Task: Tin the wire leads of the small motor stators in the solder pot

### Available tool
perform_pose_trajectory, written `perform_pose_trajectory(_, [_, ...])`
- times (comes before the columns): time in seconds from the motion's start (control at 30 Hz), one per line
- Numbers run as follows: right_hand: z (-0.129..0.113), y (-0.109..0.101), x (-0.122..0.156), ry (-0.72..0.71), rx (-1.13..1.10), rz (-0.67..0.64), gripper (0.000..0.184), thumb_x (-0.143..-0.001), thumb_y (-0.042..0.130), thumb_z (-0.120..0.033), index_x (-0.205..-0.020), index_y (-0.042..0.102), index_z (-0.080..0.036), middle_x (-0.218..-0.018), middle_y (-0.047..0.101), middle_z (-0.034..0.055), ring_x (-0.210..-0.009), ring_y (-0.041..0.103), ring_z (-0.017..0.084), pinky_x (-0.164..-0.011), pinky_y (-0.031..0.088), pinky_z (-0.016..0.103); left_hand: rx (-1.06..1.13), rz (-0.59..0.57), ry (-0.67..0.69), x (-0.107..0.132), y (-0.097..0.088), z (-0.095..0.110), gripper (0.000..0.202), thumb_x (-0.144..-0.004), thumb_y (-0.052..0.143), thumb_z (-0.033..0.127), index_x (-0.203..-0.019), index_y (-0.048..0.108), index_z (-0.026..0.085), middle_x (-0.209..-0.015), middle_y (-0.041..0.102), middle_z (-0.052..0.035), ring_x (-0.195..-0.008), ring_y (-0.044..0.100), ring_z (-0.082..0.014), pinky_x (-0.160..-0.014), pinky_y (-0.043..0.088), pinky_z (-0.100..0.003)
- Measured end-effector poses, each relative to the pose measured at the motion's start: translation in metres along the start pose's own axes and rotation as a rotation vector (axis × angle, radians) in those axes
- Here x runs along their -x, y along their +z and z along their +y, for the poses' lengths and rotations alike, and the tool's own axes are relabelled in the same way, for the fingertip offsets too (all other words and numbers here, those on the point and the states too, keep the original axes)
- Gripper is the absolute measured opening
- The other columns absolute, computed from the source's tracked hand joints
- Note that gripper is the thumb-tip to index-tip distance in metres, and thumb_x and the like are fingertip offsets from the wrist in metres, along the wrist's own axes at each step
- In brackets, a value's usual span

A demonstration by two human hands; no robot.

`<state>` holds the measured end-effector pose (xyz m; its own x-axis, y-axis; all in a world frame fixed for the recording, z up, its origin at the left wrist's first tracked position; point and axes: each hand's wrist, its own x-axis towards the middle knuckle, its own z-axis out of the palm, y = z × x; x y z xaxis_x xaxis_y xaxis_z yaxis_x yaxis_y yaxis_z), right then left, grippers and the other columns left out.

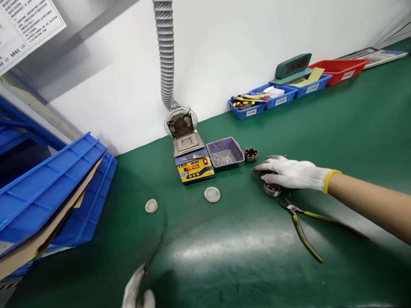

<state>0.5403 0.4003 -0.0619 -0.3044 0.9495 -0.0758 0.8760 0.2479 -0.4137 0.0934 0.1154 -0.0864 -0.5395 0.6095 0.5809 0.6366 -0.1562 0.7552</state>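
My right hand (290,173), in a white glove with a yellow cuff, reaches across the green mat and lies over a small round copper-wound coil (272,189), fingers stretched toward a second coil (251,154). Whether it grips the coil under it I cannot tell. My left hand (138,298), also gloved, shows only partly at the bottom edge, blurred, near the table's front edge. Yellow-handled pliers (302,227) lie on the mat just in front of my right hand.
A yellow-and-blue solder pot (192,161) stands under a grey fume hose (165,51), beside a purple tray (225,152). Two white round caps (212,194) (151,205) lie nearby. Blue crates (50,192) lean at left; blue and red bins (281,94) line the wall.
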Motion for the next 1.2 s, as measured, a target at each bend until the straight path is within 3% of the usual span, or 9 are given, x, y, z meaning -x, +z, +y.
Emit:
perform_pose_trajectory(0.23, [-0.046,-0.016,-0.012,0.364,-0.025,0.116,0.078,-0.094,0.051,-0.059,-0.162,0.033,-0.024,-0.163,0.033,0.0185,-0.137,0.050,0.040,-0.112,0.040,0.056,0.280,-0.315,0.285,-0.011,0.038,0.018,0.030,-0.095,0.063,0.016,-0.122,0.073,0.021,-0.117,0.075,-0.0123,-0.100,0.077,-0.0235,-0.083,0.067,-0.031])
perform_pose_trajectory(0.47, [-0.056,-0.011,-0.060,0.421,-0.035,0.056,0.056,-0.095,0.060,-0.048,-0.139,0.056,-0.013,-0.134,0.060,0.0165,-0.121,0.060,0.025,-0.107,0.048,0.048,0.261,-0.495,0.346,-0.009,0.044,0.016,0.037,-0.094,0.068,0.025,-0.131,0.069,0.022,-0.124,0.073,-0.0160,-0.112,0.073,-0.0281,-0.092,0.064,-0.039])
perform_pose_trajectory(0.57, [-0.065,-0.016,-0.039,0.442,-0.083,0.120,0.060,-0.093,0.061,-0.041,-0.144,0.053,-0.010,-0.136,0.060,0.0216,-0.123,0.061,0.030,-0.108,0.047,0.048,0.366,-0.469,0.069,-0.012,0.044,0.020,0.029,-0.093,0.070,0.037,-0.116,0.075,0.020,-0.118,0.074,-0.0158,-0.100,0.075,-0.0261,-0.085,0.065,-0.036])
perform_pose_trajectory(0.67, [-0.093,-0.008,0.011,0.304,-0.196,0.113,0.070,-0.089,0.064,-0.041,-0.153,0.045,-0.020,-0.130,0.068,0.0111,-0.114,0.067,0.021,-0.103,0.054,0.033,0.512,-0.534,-0.421,-0.025,0.065,0.037,0.041,-0.092,0.070,0.053,-0.111,0.073,0.017,-0.114,0.074,-0.0162,-0.078,0.074,-0.0192,-0.070,0.063,-0.030])
perform_pose_trajectory(0.8, [-0.161,0.038,0.078,-0.375,-0.300,0.082,0.061,-0.078,0.074,-0.040,-0.136,0.064,-0.024,-0.124,0.070,0.0083,-0.111,0.069,0.024,-0.096,0.060,0.036,0.824,-1.130,-1.086,-0.035,0.119,0.059,0.089,-0.074,0.062,0.088,-0.118,0.067,0.011,-0.106,0.074,-0.0186,-0.054,0.066,-0.0178,-0.045,0.048,-0.028])
perform_pose_trajectory(0.83, [-0.176,0.051,0.085,-0.535,-0.235,0.154,0.056,-0.077,0.076,-0.039,-0.131,0.067,-0.024,-0.122,0.071,0.0090,-0.112,0.069,0.025,-0.097,0.059,0.038,0.889,-1.161,-1.179,-0.035,0.131,0.063,0.088,-0.072,0.064,0.087,-0.114,0.068,0.010,-0.102,0.075,-0.0169,-0.057,0.066,-0.0186,-0.049,0.050,-0.029])
perform_pose_trajectory(0.93, [-0.206,0.078,0.088,-0.743,-0.121,0.474,0.050,-0.083,0.072,-0.033,-0.130,0.064,-0.017,-0.119,0.070,0.0132,-0.112,0.067,0.025,-0.098,0.058,0.043,1.008,-0.831,-1.295,-0.032,0.150,0.068,0.059,-0.076,0.076,0.070,-0.093,0.067,0.013,-0.084,0.072,-0.0075,-0.068,0.067,-0.0183,-0.062,0.052,-0.028])
perform_pose_trajectory(1.03, [-0.212,0.088,0.079,-0.788,-0.113,0.706,0.029,-0.088,0.064,-0.020,-0.117,0.064,-0.018,-0.104,0.072,0.0087,-0.098,0.068,0.020,-0.096,0.058,0.041,0.950,-0.621,-1.329,-0.034,0.149,0.068,0.055,-0.079,0.073,0.070,-0.074,0.058,0.017,-0.061,0.058,0.0013,-0.051,0.055,-0.0115,-0.048,0.040,-0.022])
perform_pose_trajectory(1.2, [-0.214,0.106,0.072,-0.558,-0.336,0.634,0.010,-0.094,0.056,-0.021,-0.093,0.066,-0.021,-0.089,0.072,0.0030,-0.078,0.069,0.016,-0.076,0.059,0.029,0.829,-0.491,-1.142,-0.036,0.145,0.063,0.061,-0.080,0.064,0.077,-0.070,0.057,0.017,-0.051,0.051,0.0040,-0.039,0.041,-0.0082,-0.040,0.029,-0.021])
